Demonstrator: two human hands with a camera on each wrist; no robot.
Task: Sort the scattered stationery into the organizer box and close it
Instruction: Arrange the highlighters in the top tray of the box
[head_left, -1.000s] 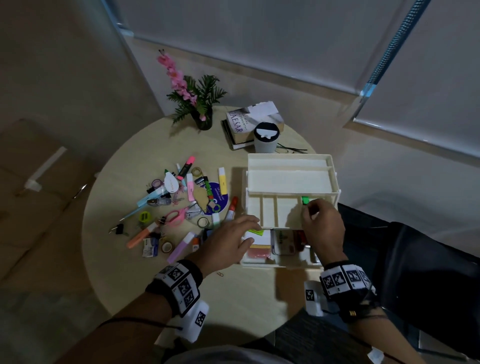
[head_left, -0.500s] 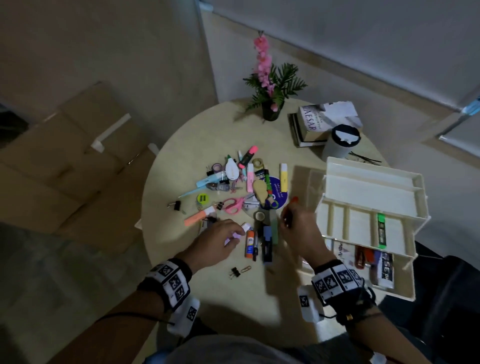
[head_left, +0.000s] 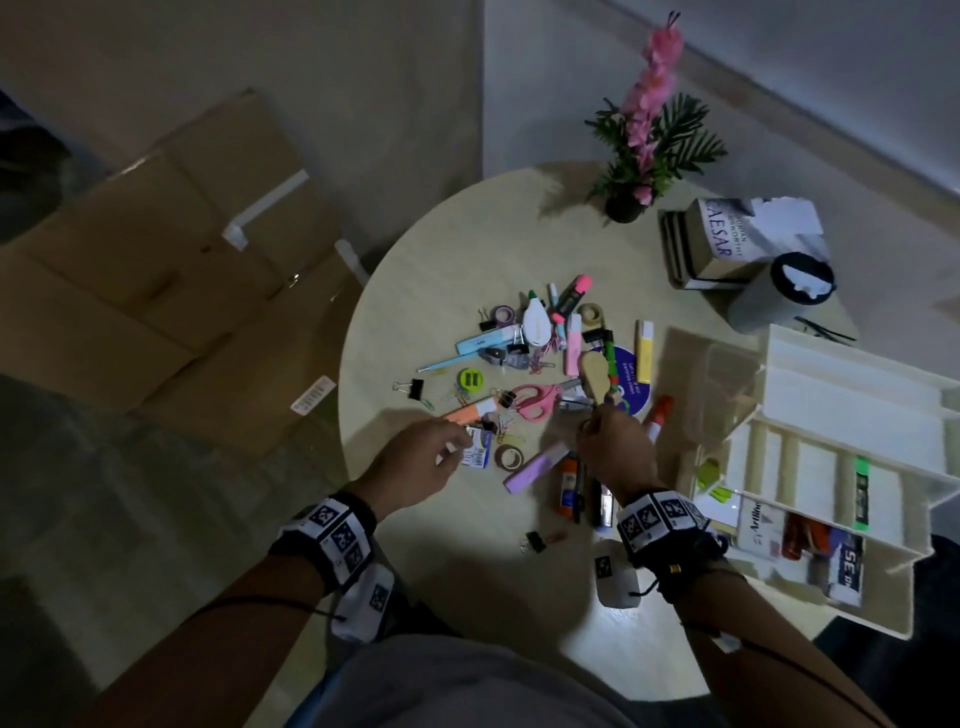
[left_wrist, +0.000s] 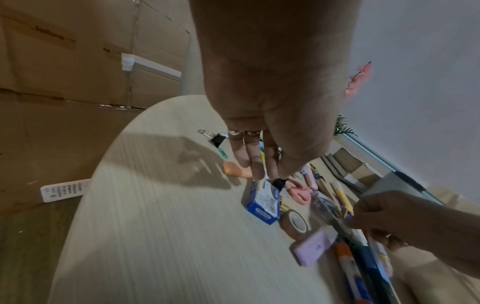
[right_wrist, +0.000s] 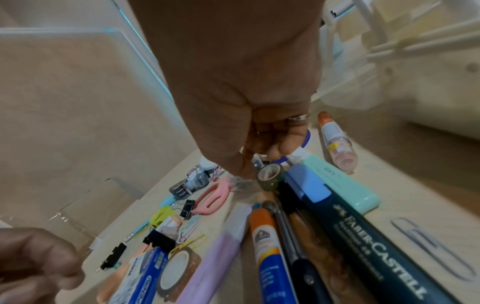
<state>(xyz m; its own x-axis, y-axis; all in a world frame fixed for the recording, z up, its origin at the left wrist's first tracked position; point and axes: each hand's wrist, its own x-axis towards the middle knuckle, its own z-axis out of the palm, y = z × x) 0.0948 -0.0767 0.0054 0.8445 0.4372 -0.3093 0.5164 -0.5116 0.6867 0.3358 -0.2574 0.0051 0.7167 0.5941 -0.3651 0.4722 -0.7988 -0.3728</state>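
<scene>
The white tiered organizer box (head_left: 841, 410) stands open at the table's right, with a green highlighter (head_left: 861, 491) in its divided tray. Scattered stationery lies mid-table: pink scissors (head_left: 532, 400), a lilac highlighter (head_left: 535, 467), a glue stick (head_left: 569, 486) and a blue staples box (head_left: 479, 451). My left hand (head_left: 457, 446) hovers over the staples box (left_wrist: 265, 202), thumb and forefinger pinching a small black binder clip (left_wrist: 279, 183). My right hand (head_left: 592, 418) is curled over the pile's near edge and pinches a small clear item (right_wrist: 240, 183) next to a tape roll (right_wrist: 270, 176).
A potted pink flower (head_left: 631, 202), stacked books (head_left: 722, 239) and a lidded cup (head_left: 779, 299) stand at the table's far side. Another binder clip (head_left: 535, 541) lies near the front edge. Cardboard boxes (head_left: 156, 270) sit on the floor to the left.
Both hands left the organizer box and moved left to the stationery pile. The green highlighter stayed in the tray. The head view swung left.
</scene>
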